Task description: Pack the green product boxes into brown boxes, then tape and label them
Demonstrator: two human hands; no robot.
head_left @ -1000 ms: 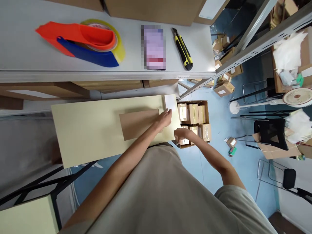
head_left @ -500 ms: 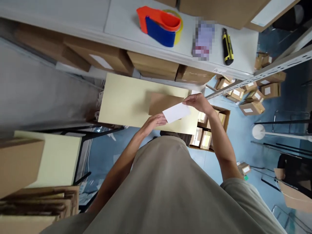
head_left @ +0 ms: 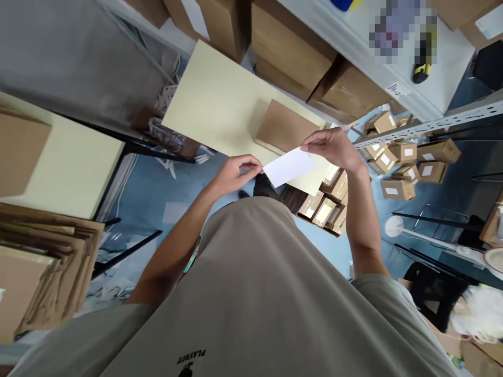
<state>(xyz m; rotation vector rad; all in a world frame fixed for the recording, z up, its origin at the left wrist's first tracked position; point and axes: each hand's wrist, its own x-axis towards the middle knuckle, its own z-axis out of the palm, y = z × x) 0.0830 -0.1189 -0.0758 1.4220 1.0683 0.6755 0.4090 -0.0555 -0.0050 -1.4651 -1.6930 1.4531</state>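
Observation:
A blank white label (head_left: pixel 290 166) is stretched between my two hands above the front edge of a pale yellow tabletop (head_left: pixel 212 99). My left hand (head_left: pixel 236 174) pinches its left corner with thumb and fingertips. At the upper right corner, my right hand (head_left: pixel 333 147) grips it between thumb and fingers. Just beyond the label, a closed flat cardboard box (head_left: pixel 288 125) lies on the tabletop, partly hidden by the label and my right hand.
A shelf (head_left: pixel 353 31) holding a yellow-black box cutter (head_left: pixel 422 70) rises beyond the tabletop, with large cartons beneath. At right below stands an open carton of small labelled boxes (head_left: pixel 324 209). More labelled boxes (head_left: pixel 408 152) lie on the floor. Flattened cardboard (head_left: pixel 58 262) is stacked at left.
My view has turned and shifted. My left hand has gone from flat, outstretched fingers near the label to pinching its corner. My right hand still grips the other end.

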